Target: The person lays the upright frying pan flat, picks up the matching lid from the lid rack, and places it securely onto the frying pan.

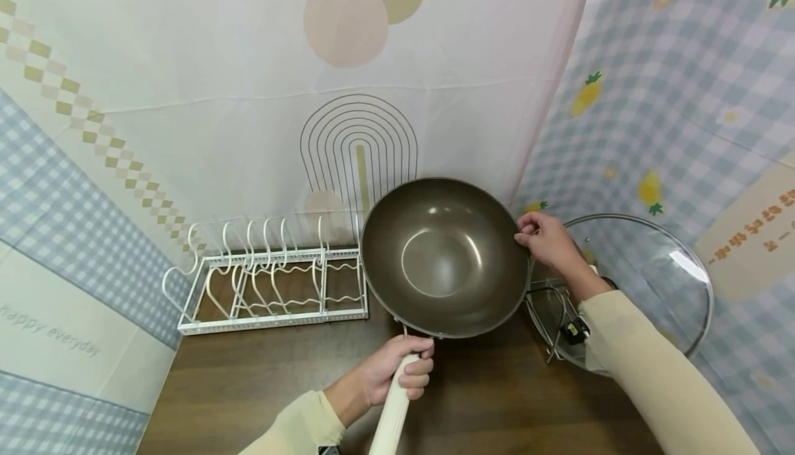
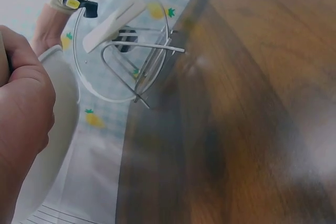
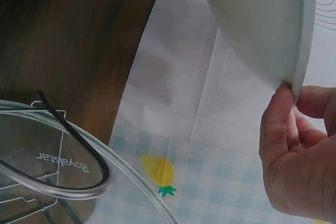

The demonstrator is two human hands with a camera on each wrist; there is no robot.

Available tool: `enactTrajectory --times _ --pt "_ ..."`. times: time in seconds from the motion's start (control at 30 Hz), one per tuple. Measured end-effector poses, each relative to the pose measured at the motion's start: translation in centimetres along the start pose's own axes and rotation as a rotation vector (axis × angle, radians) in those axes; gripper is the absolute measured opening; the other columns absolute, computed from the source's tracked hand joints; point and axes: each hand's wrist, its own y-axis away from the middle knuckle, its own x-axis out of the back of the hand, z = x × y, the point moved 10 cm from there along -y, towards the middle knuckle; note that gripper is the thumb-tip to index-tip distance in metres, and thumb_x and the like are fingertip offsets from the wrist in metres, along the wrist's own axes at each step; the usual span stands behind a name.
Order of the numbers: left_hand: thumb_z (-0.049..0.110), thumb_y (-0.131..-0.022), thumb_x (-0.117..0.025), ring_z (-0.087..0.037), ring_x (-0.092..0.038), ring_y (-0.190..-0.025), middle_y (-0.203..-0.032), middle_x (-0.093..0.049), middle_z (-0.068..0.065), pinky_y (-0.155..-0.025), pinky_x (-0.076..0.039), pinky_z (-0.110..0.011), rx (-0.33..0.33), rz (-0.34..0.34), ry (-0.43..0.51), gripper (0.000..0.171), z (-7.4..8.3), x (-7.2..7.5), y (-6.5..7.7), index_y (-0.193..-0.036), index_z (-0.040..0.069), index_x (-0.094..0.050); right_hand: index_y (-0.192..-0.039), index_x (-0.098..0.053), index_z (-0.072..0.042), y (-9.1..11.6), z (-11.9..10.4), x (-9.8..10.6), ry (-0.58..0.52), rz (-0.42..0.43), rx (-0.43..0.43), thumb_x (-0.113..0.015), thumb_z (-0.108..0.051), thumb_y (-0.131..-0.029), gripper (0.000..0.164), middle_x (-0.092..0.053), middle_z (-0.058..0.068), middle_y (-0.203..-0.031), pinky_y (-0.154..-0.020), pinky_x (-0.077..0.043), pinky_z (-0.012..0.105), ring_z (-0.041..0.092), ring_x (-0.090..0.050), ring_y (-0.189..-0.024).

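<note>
A wok [image 1: 442, 265] with a dark brown inside and a pale outside [image 3: 257, 22] hangs tilted, its bowl facing the head camera. My left hand [image 1: 397, 372] grips its cream handle [image 1: 391, 413] close to the bowl. At the wok's right edge, my right hand [image 1: 546, 239] pinches the rim between thumb and fingers. In the right wrist view, that right hand [image 3: 296, 150] has the thumb on one side of the rim and fingertips on the other. The left wrist view shows only part of my left hand [image 2: 26, 103], beside the wok's pale outer wall [image 2: 60, 87].
Left of the wok, a white wire rack [image 1: 273, 319] with upright dividers stands on the brown wooden table [image 1: 248, 379]. A large glass lid [image 1: 646, 262] leans in a metal wire stand [image 1: 549, 351] on the right, under my forearm. Patterned cloth [image 1: 466, 47] hangs behind and at both sides.
</note>
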Motion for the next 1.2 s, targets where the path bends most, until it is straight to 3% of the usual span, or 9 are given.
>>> enactTrajectory --times 0.33,0.5,0.87,1.2 --pt "0.016 -0.105 -0.046 0.002 -0.046 -0.044 -0.056 -0.045 0.012 -0.047 -0.046 -0.017 0.002 0.067 -0.102 0.027 0.3 1.0 0.5 -0.079 0.018 -0.05 -0.115 -0.058 0.007 0.4 0.1 0.3 -0.1 0.03 0.035 -0.065 -0.002 -0.097 0.022 -0.055 0.009 -0.094 -0.059 -0.05 0.026 0.009 -0.052 -0.07" --pt "0.013 -0.102 -0.053 0.001 -0.049 -0.045 -0.059 -0.048 0.011 -0.048 -0.052 -0.018 -0.012 0.109 -0.187 0.018 0.5 1.6 1.0 -0.084 0.017 -0.054 -0.113 -0.058 0.005 0.6 0.8 -0.1 -0.083 0.009 -0.005 -0.066 -0.005 -0.098 0.02 -0.053 0.007 -0.094 -0.062 -0.051 0.029 0.013 -0.053 -0.072" --pt "0.008 -0.098 -0.057 -0.005 -0.055 -0.051 -0.062 -0.054 0.008 -0.055 -0.055 -0.022 0.062 0.175 -0.299 0.013 0.2 2.6 1.9 -0.087 0.015 -0.058 -0.109 -0.056 0.004 0.9 0.3 -0.1 -0.107 0.011 -0.001 -0.064 -0.002 -0.098 0.016 -0.05 0.005 -0.091 -0.061 -0.051 0.028 0.014 -0.052 -0.071" --pt "0.005 -0.101 -0.058 -0.006 -0.065 -0.057 -0.073 -0.062 0.003 -0.06 -0.059 -0.027 0.057 0.163 -0.343 0.005 0.6 2.8 2.6 -0.103 0.01 -0.058 -0.105 -0.054 0.002 1.6 1.0 -0.1 -0.077 -0.005 -0.025 -0.064 -0.004 -0.098 0.014 -0.047 0.005 -0.089 -0.065 -0.05 0.031 0.019 -0.051 -0.077"
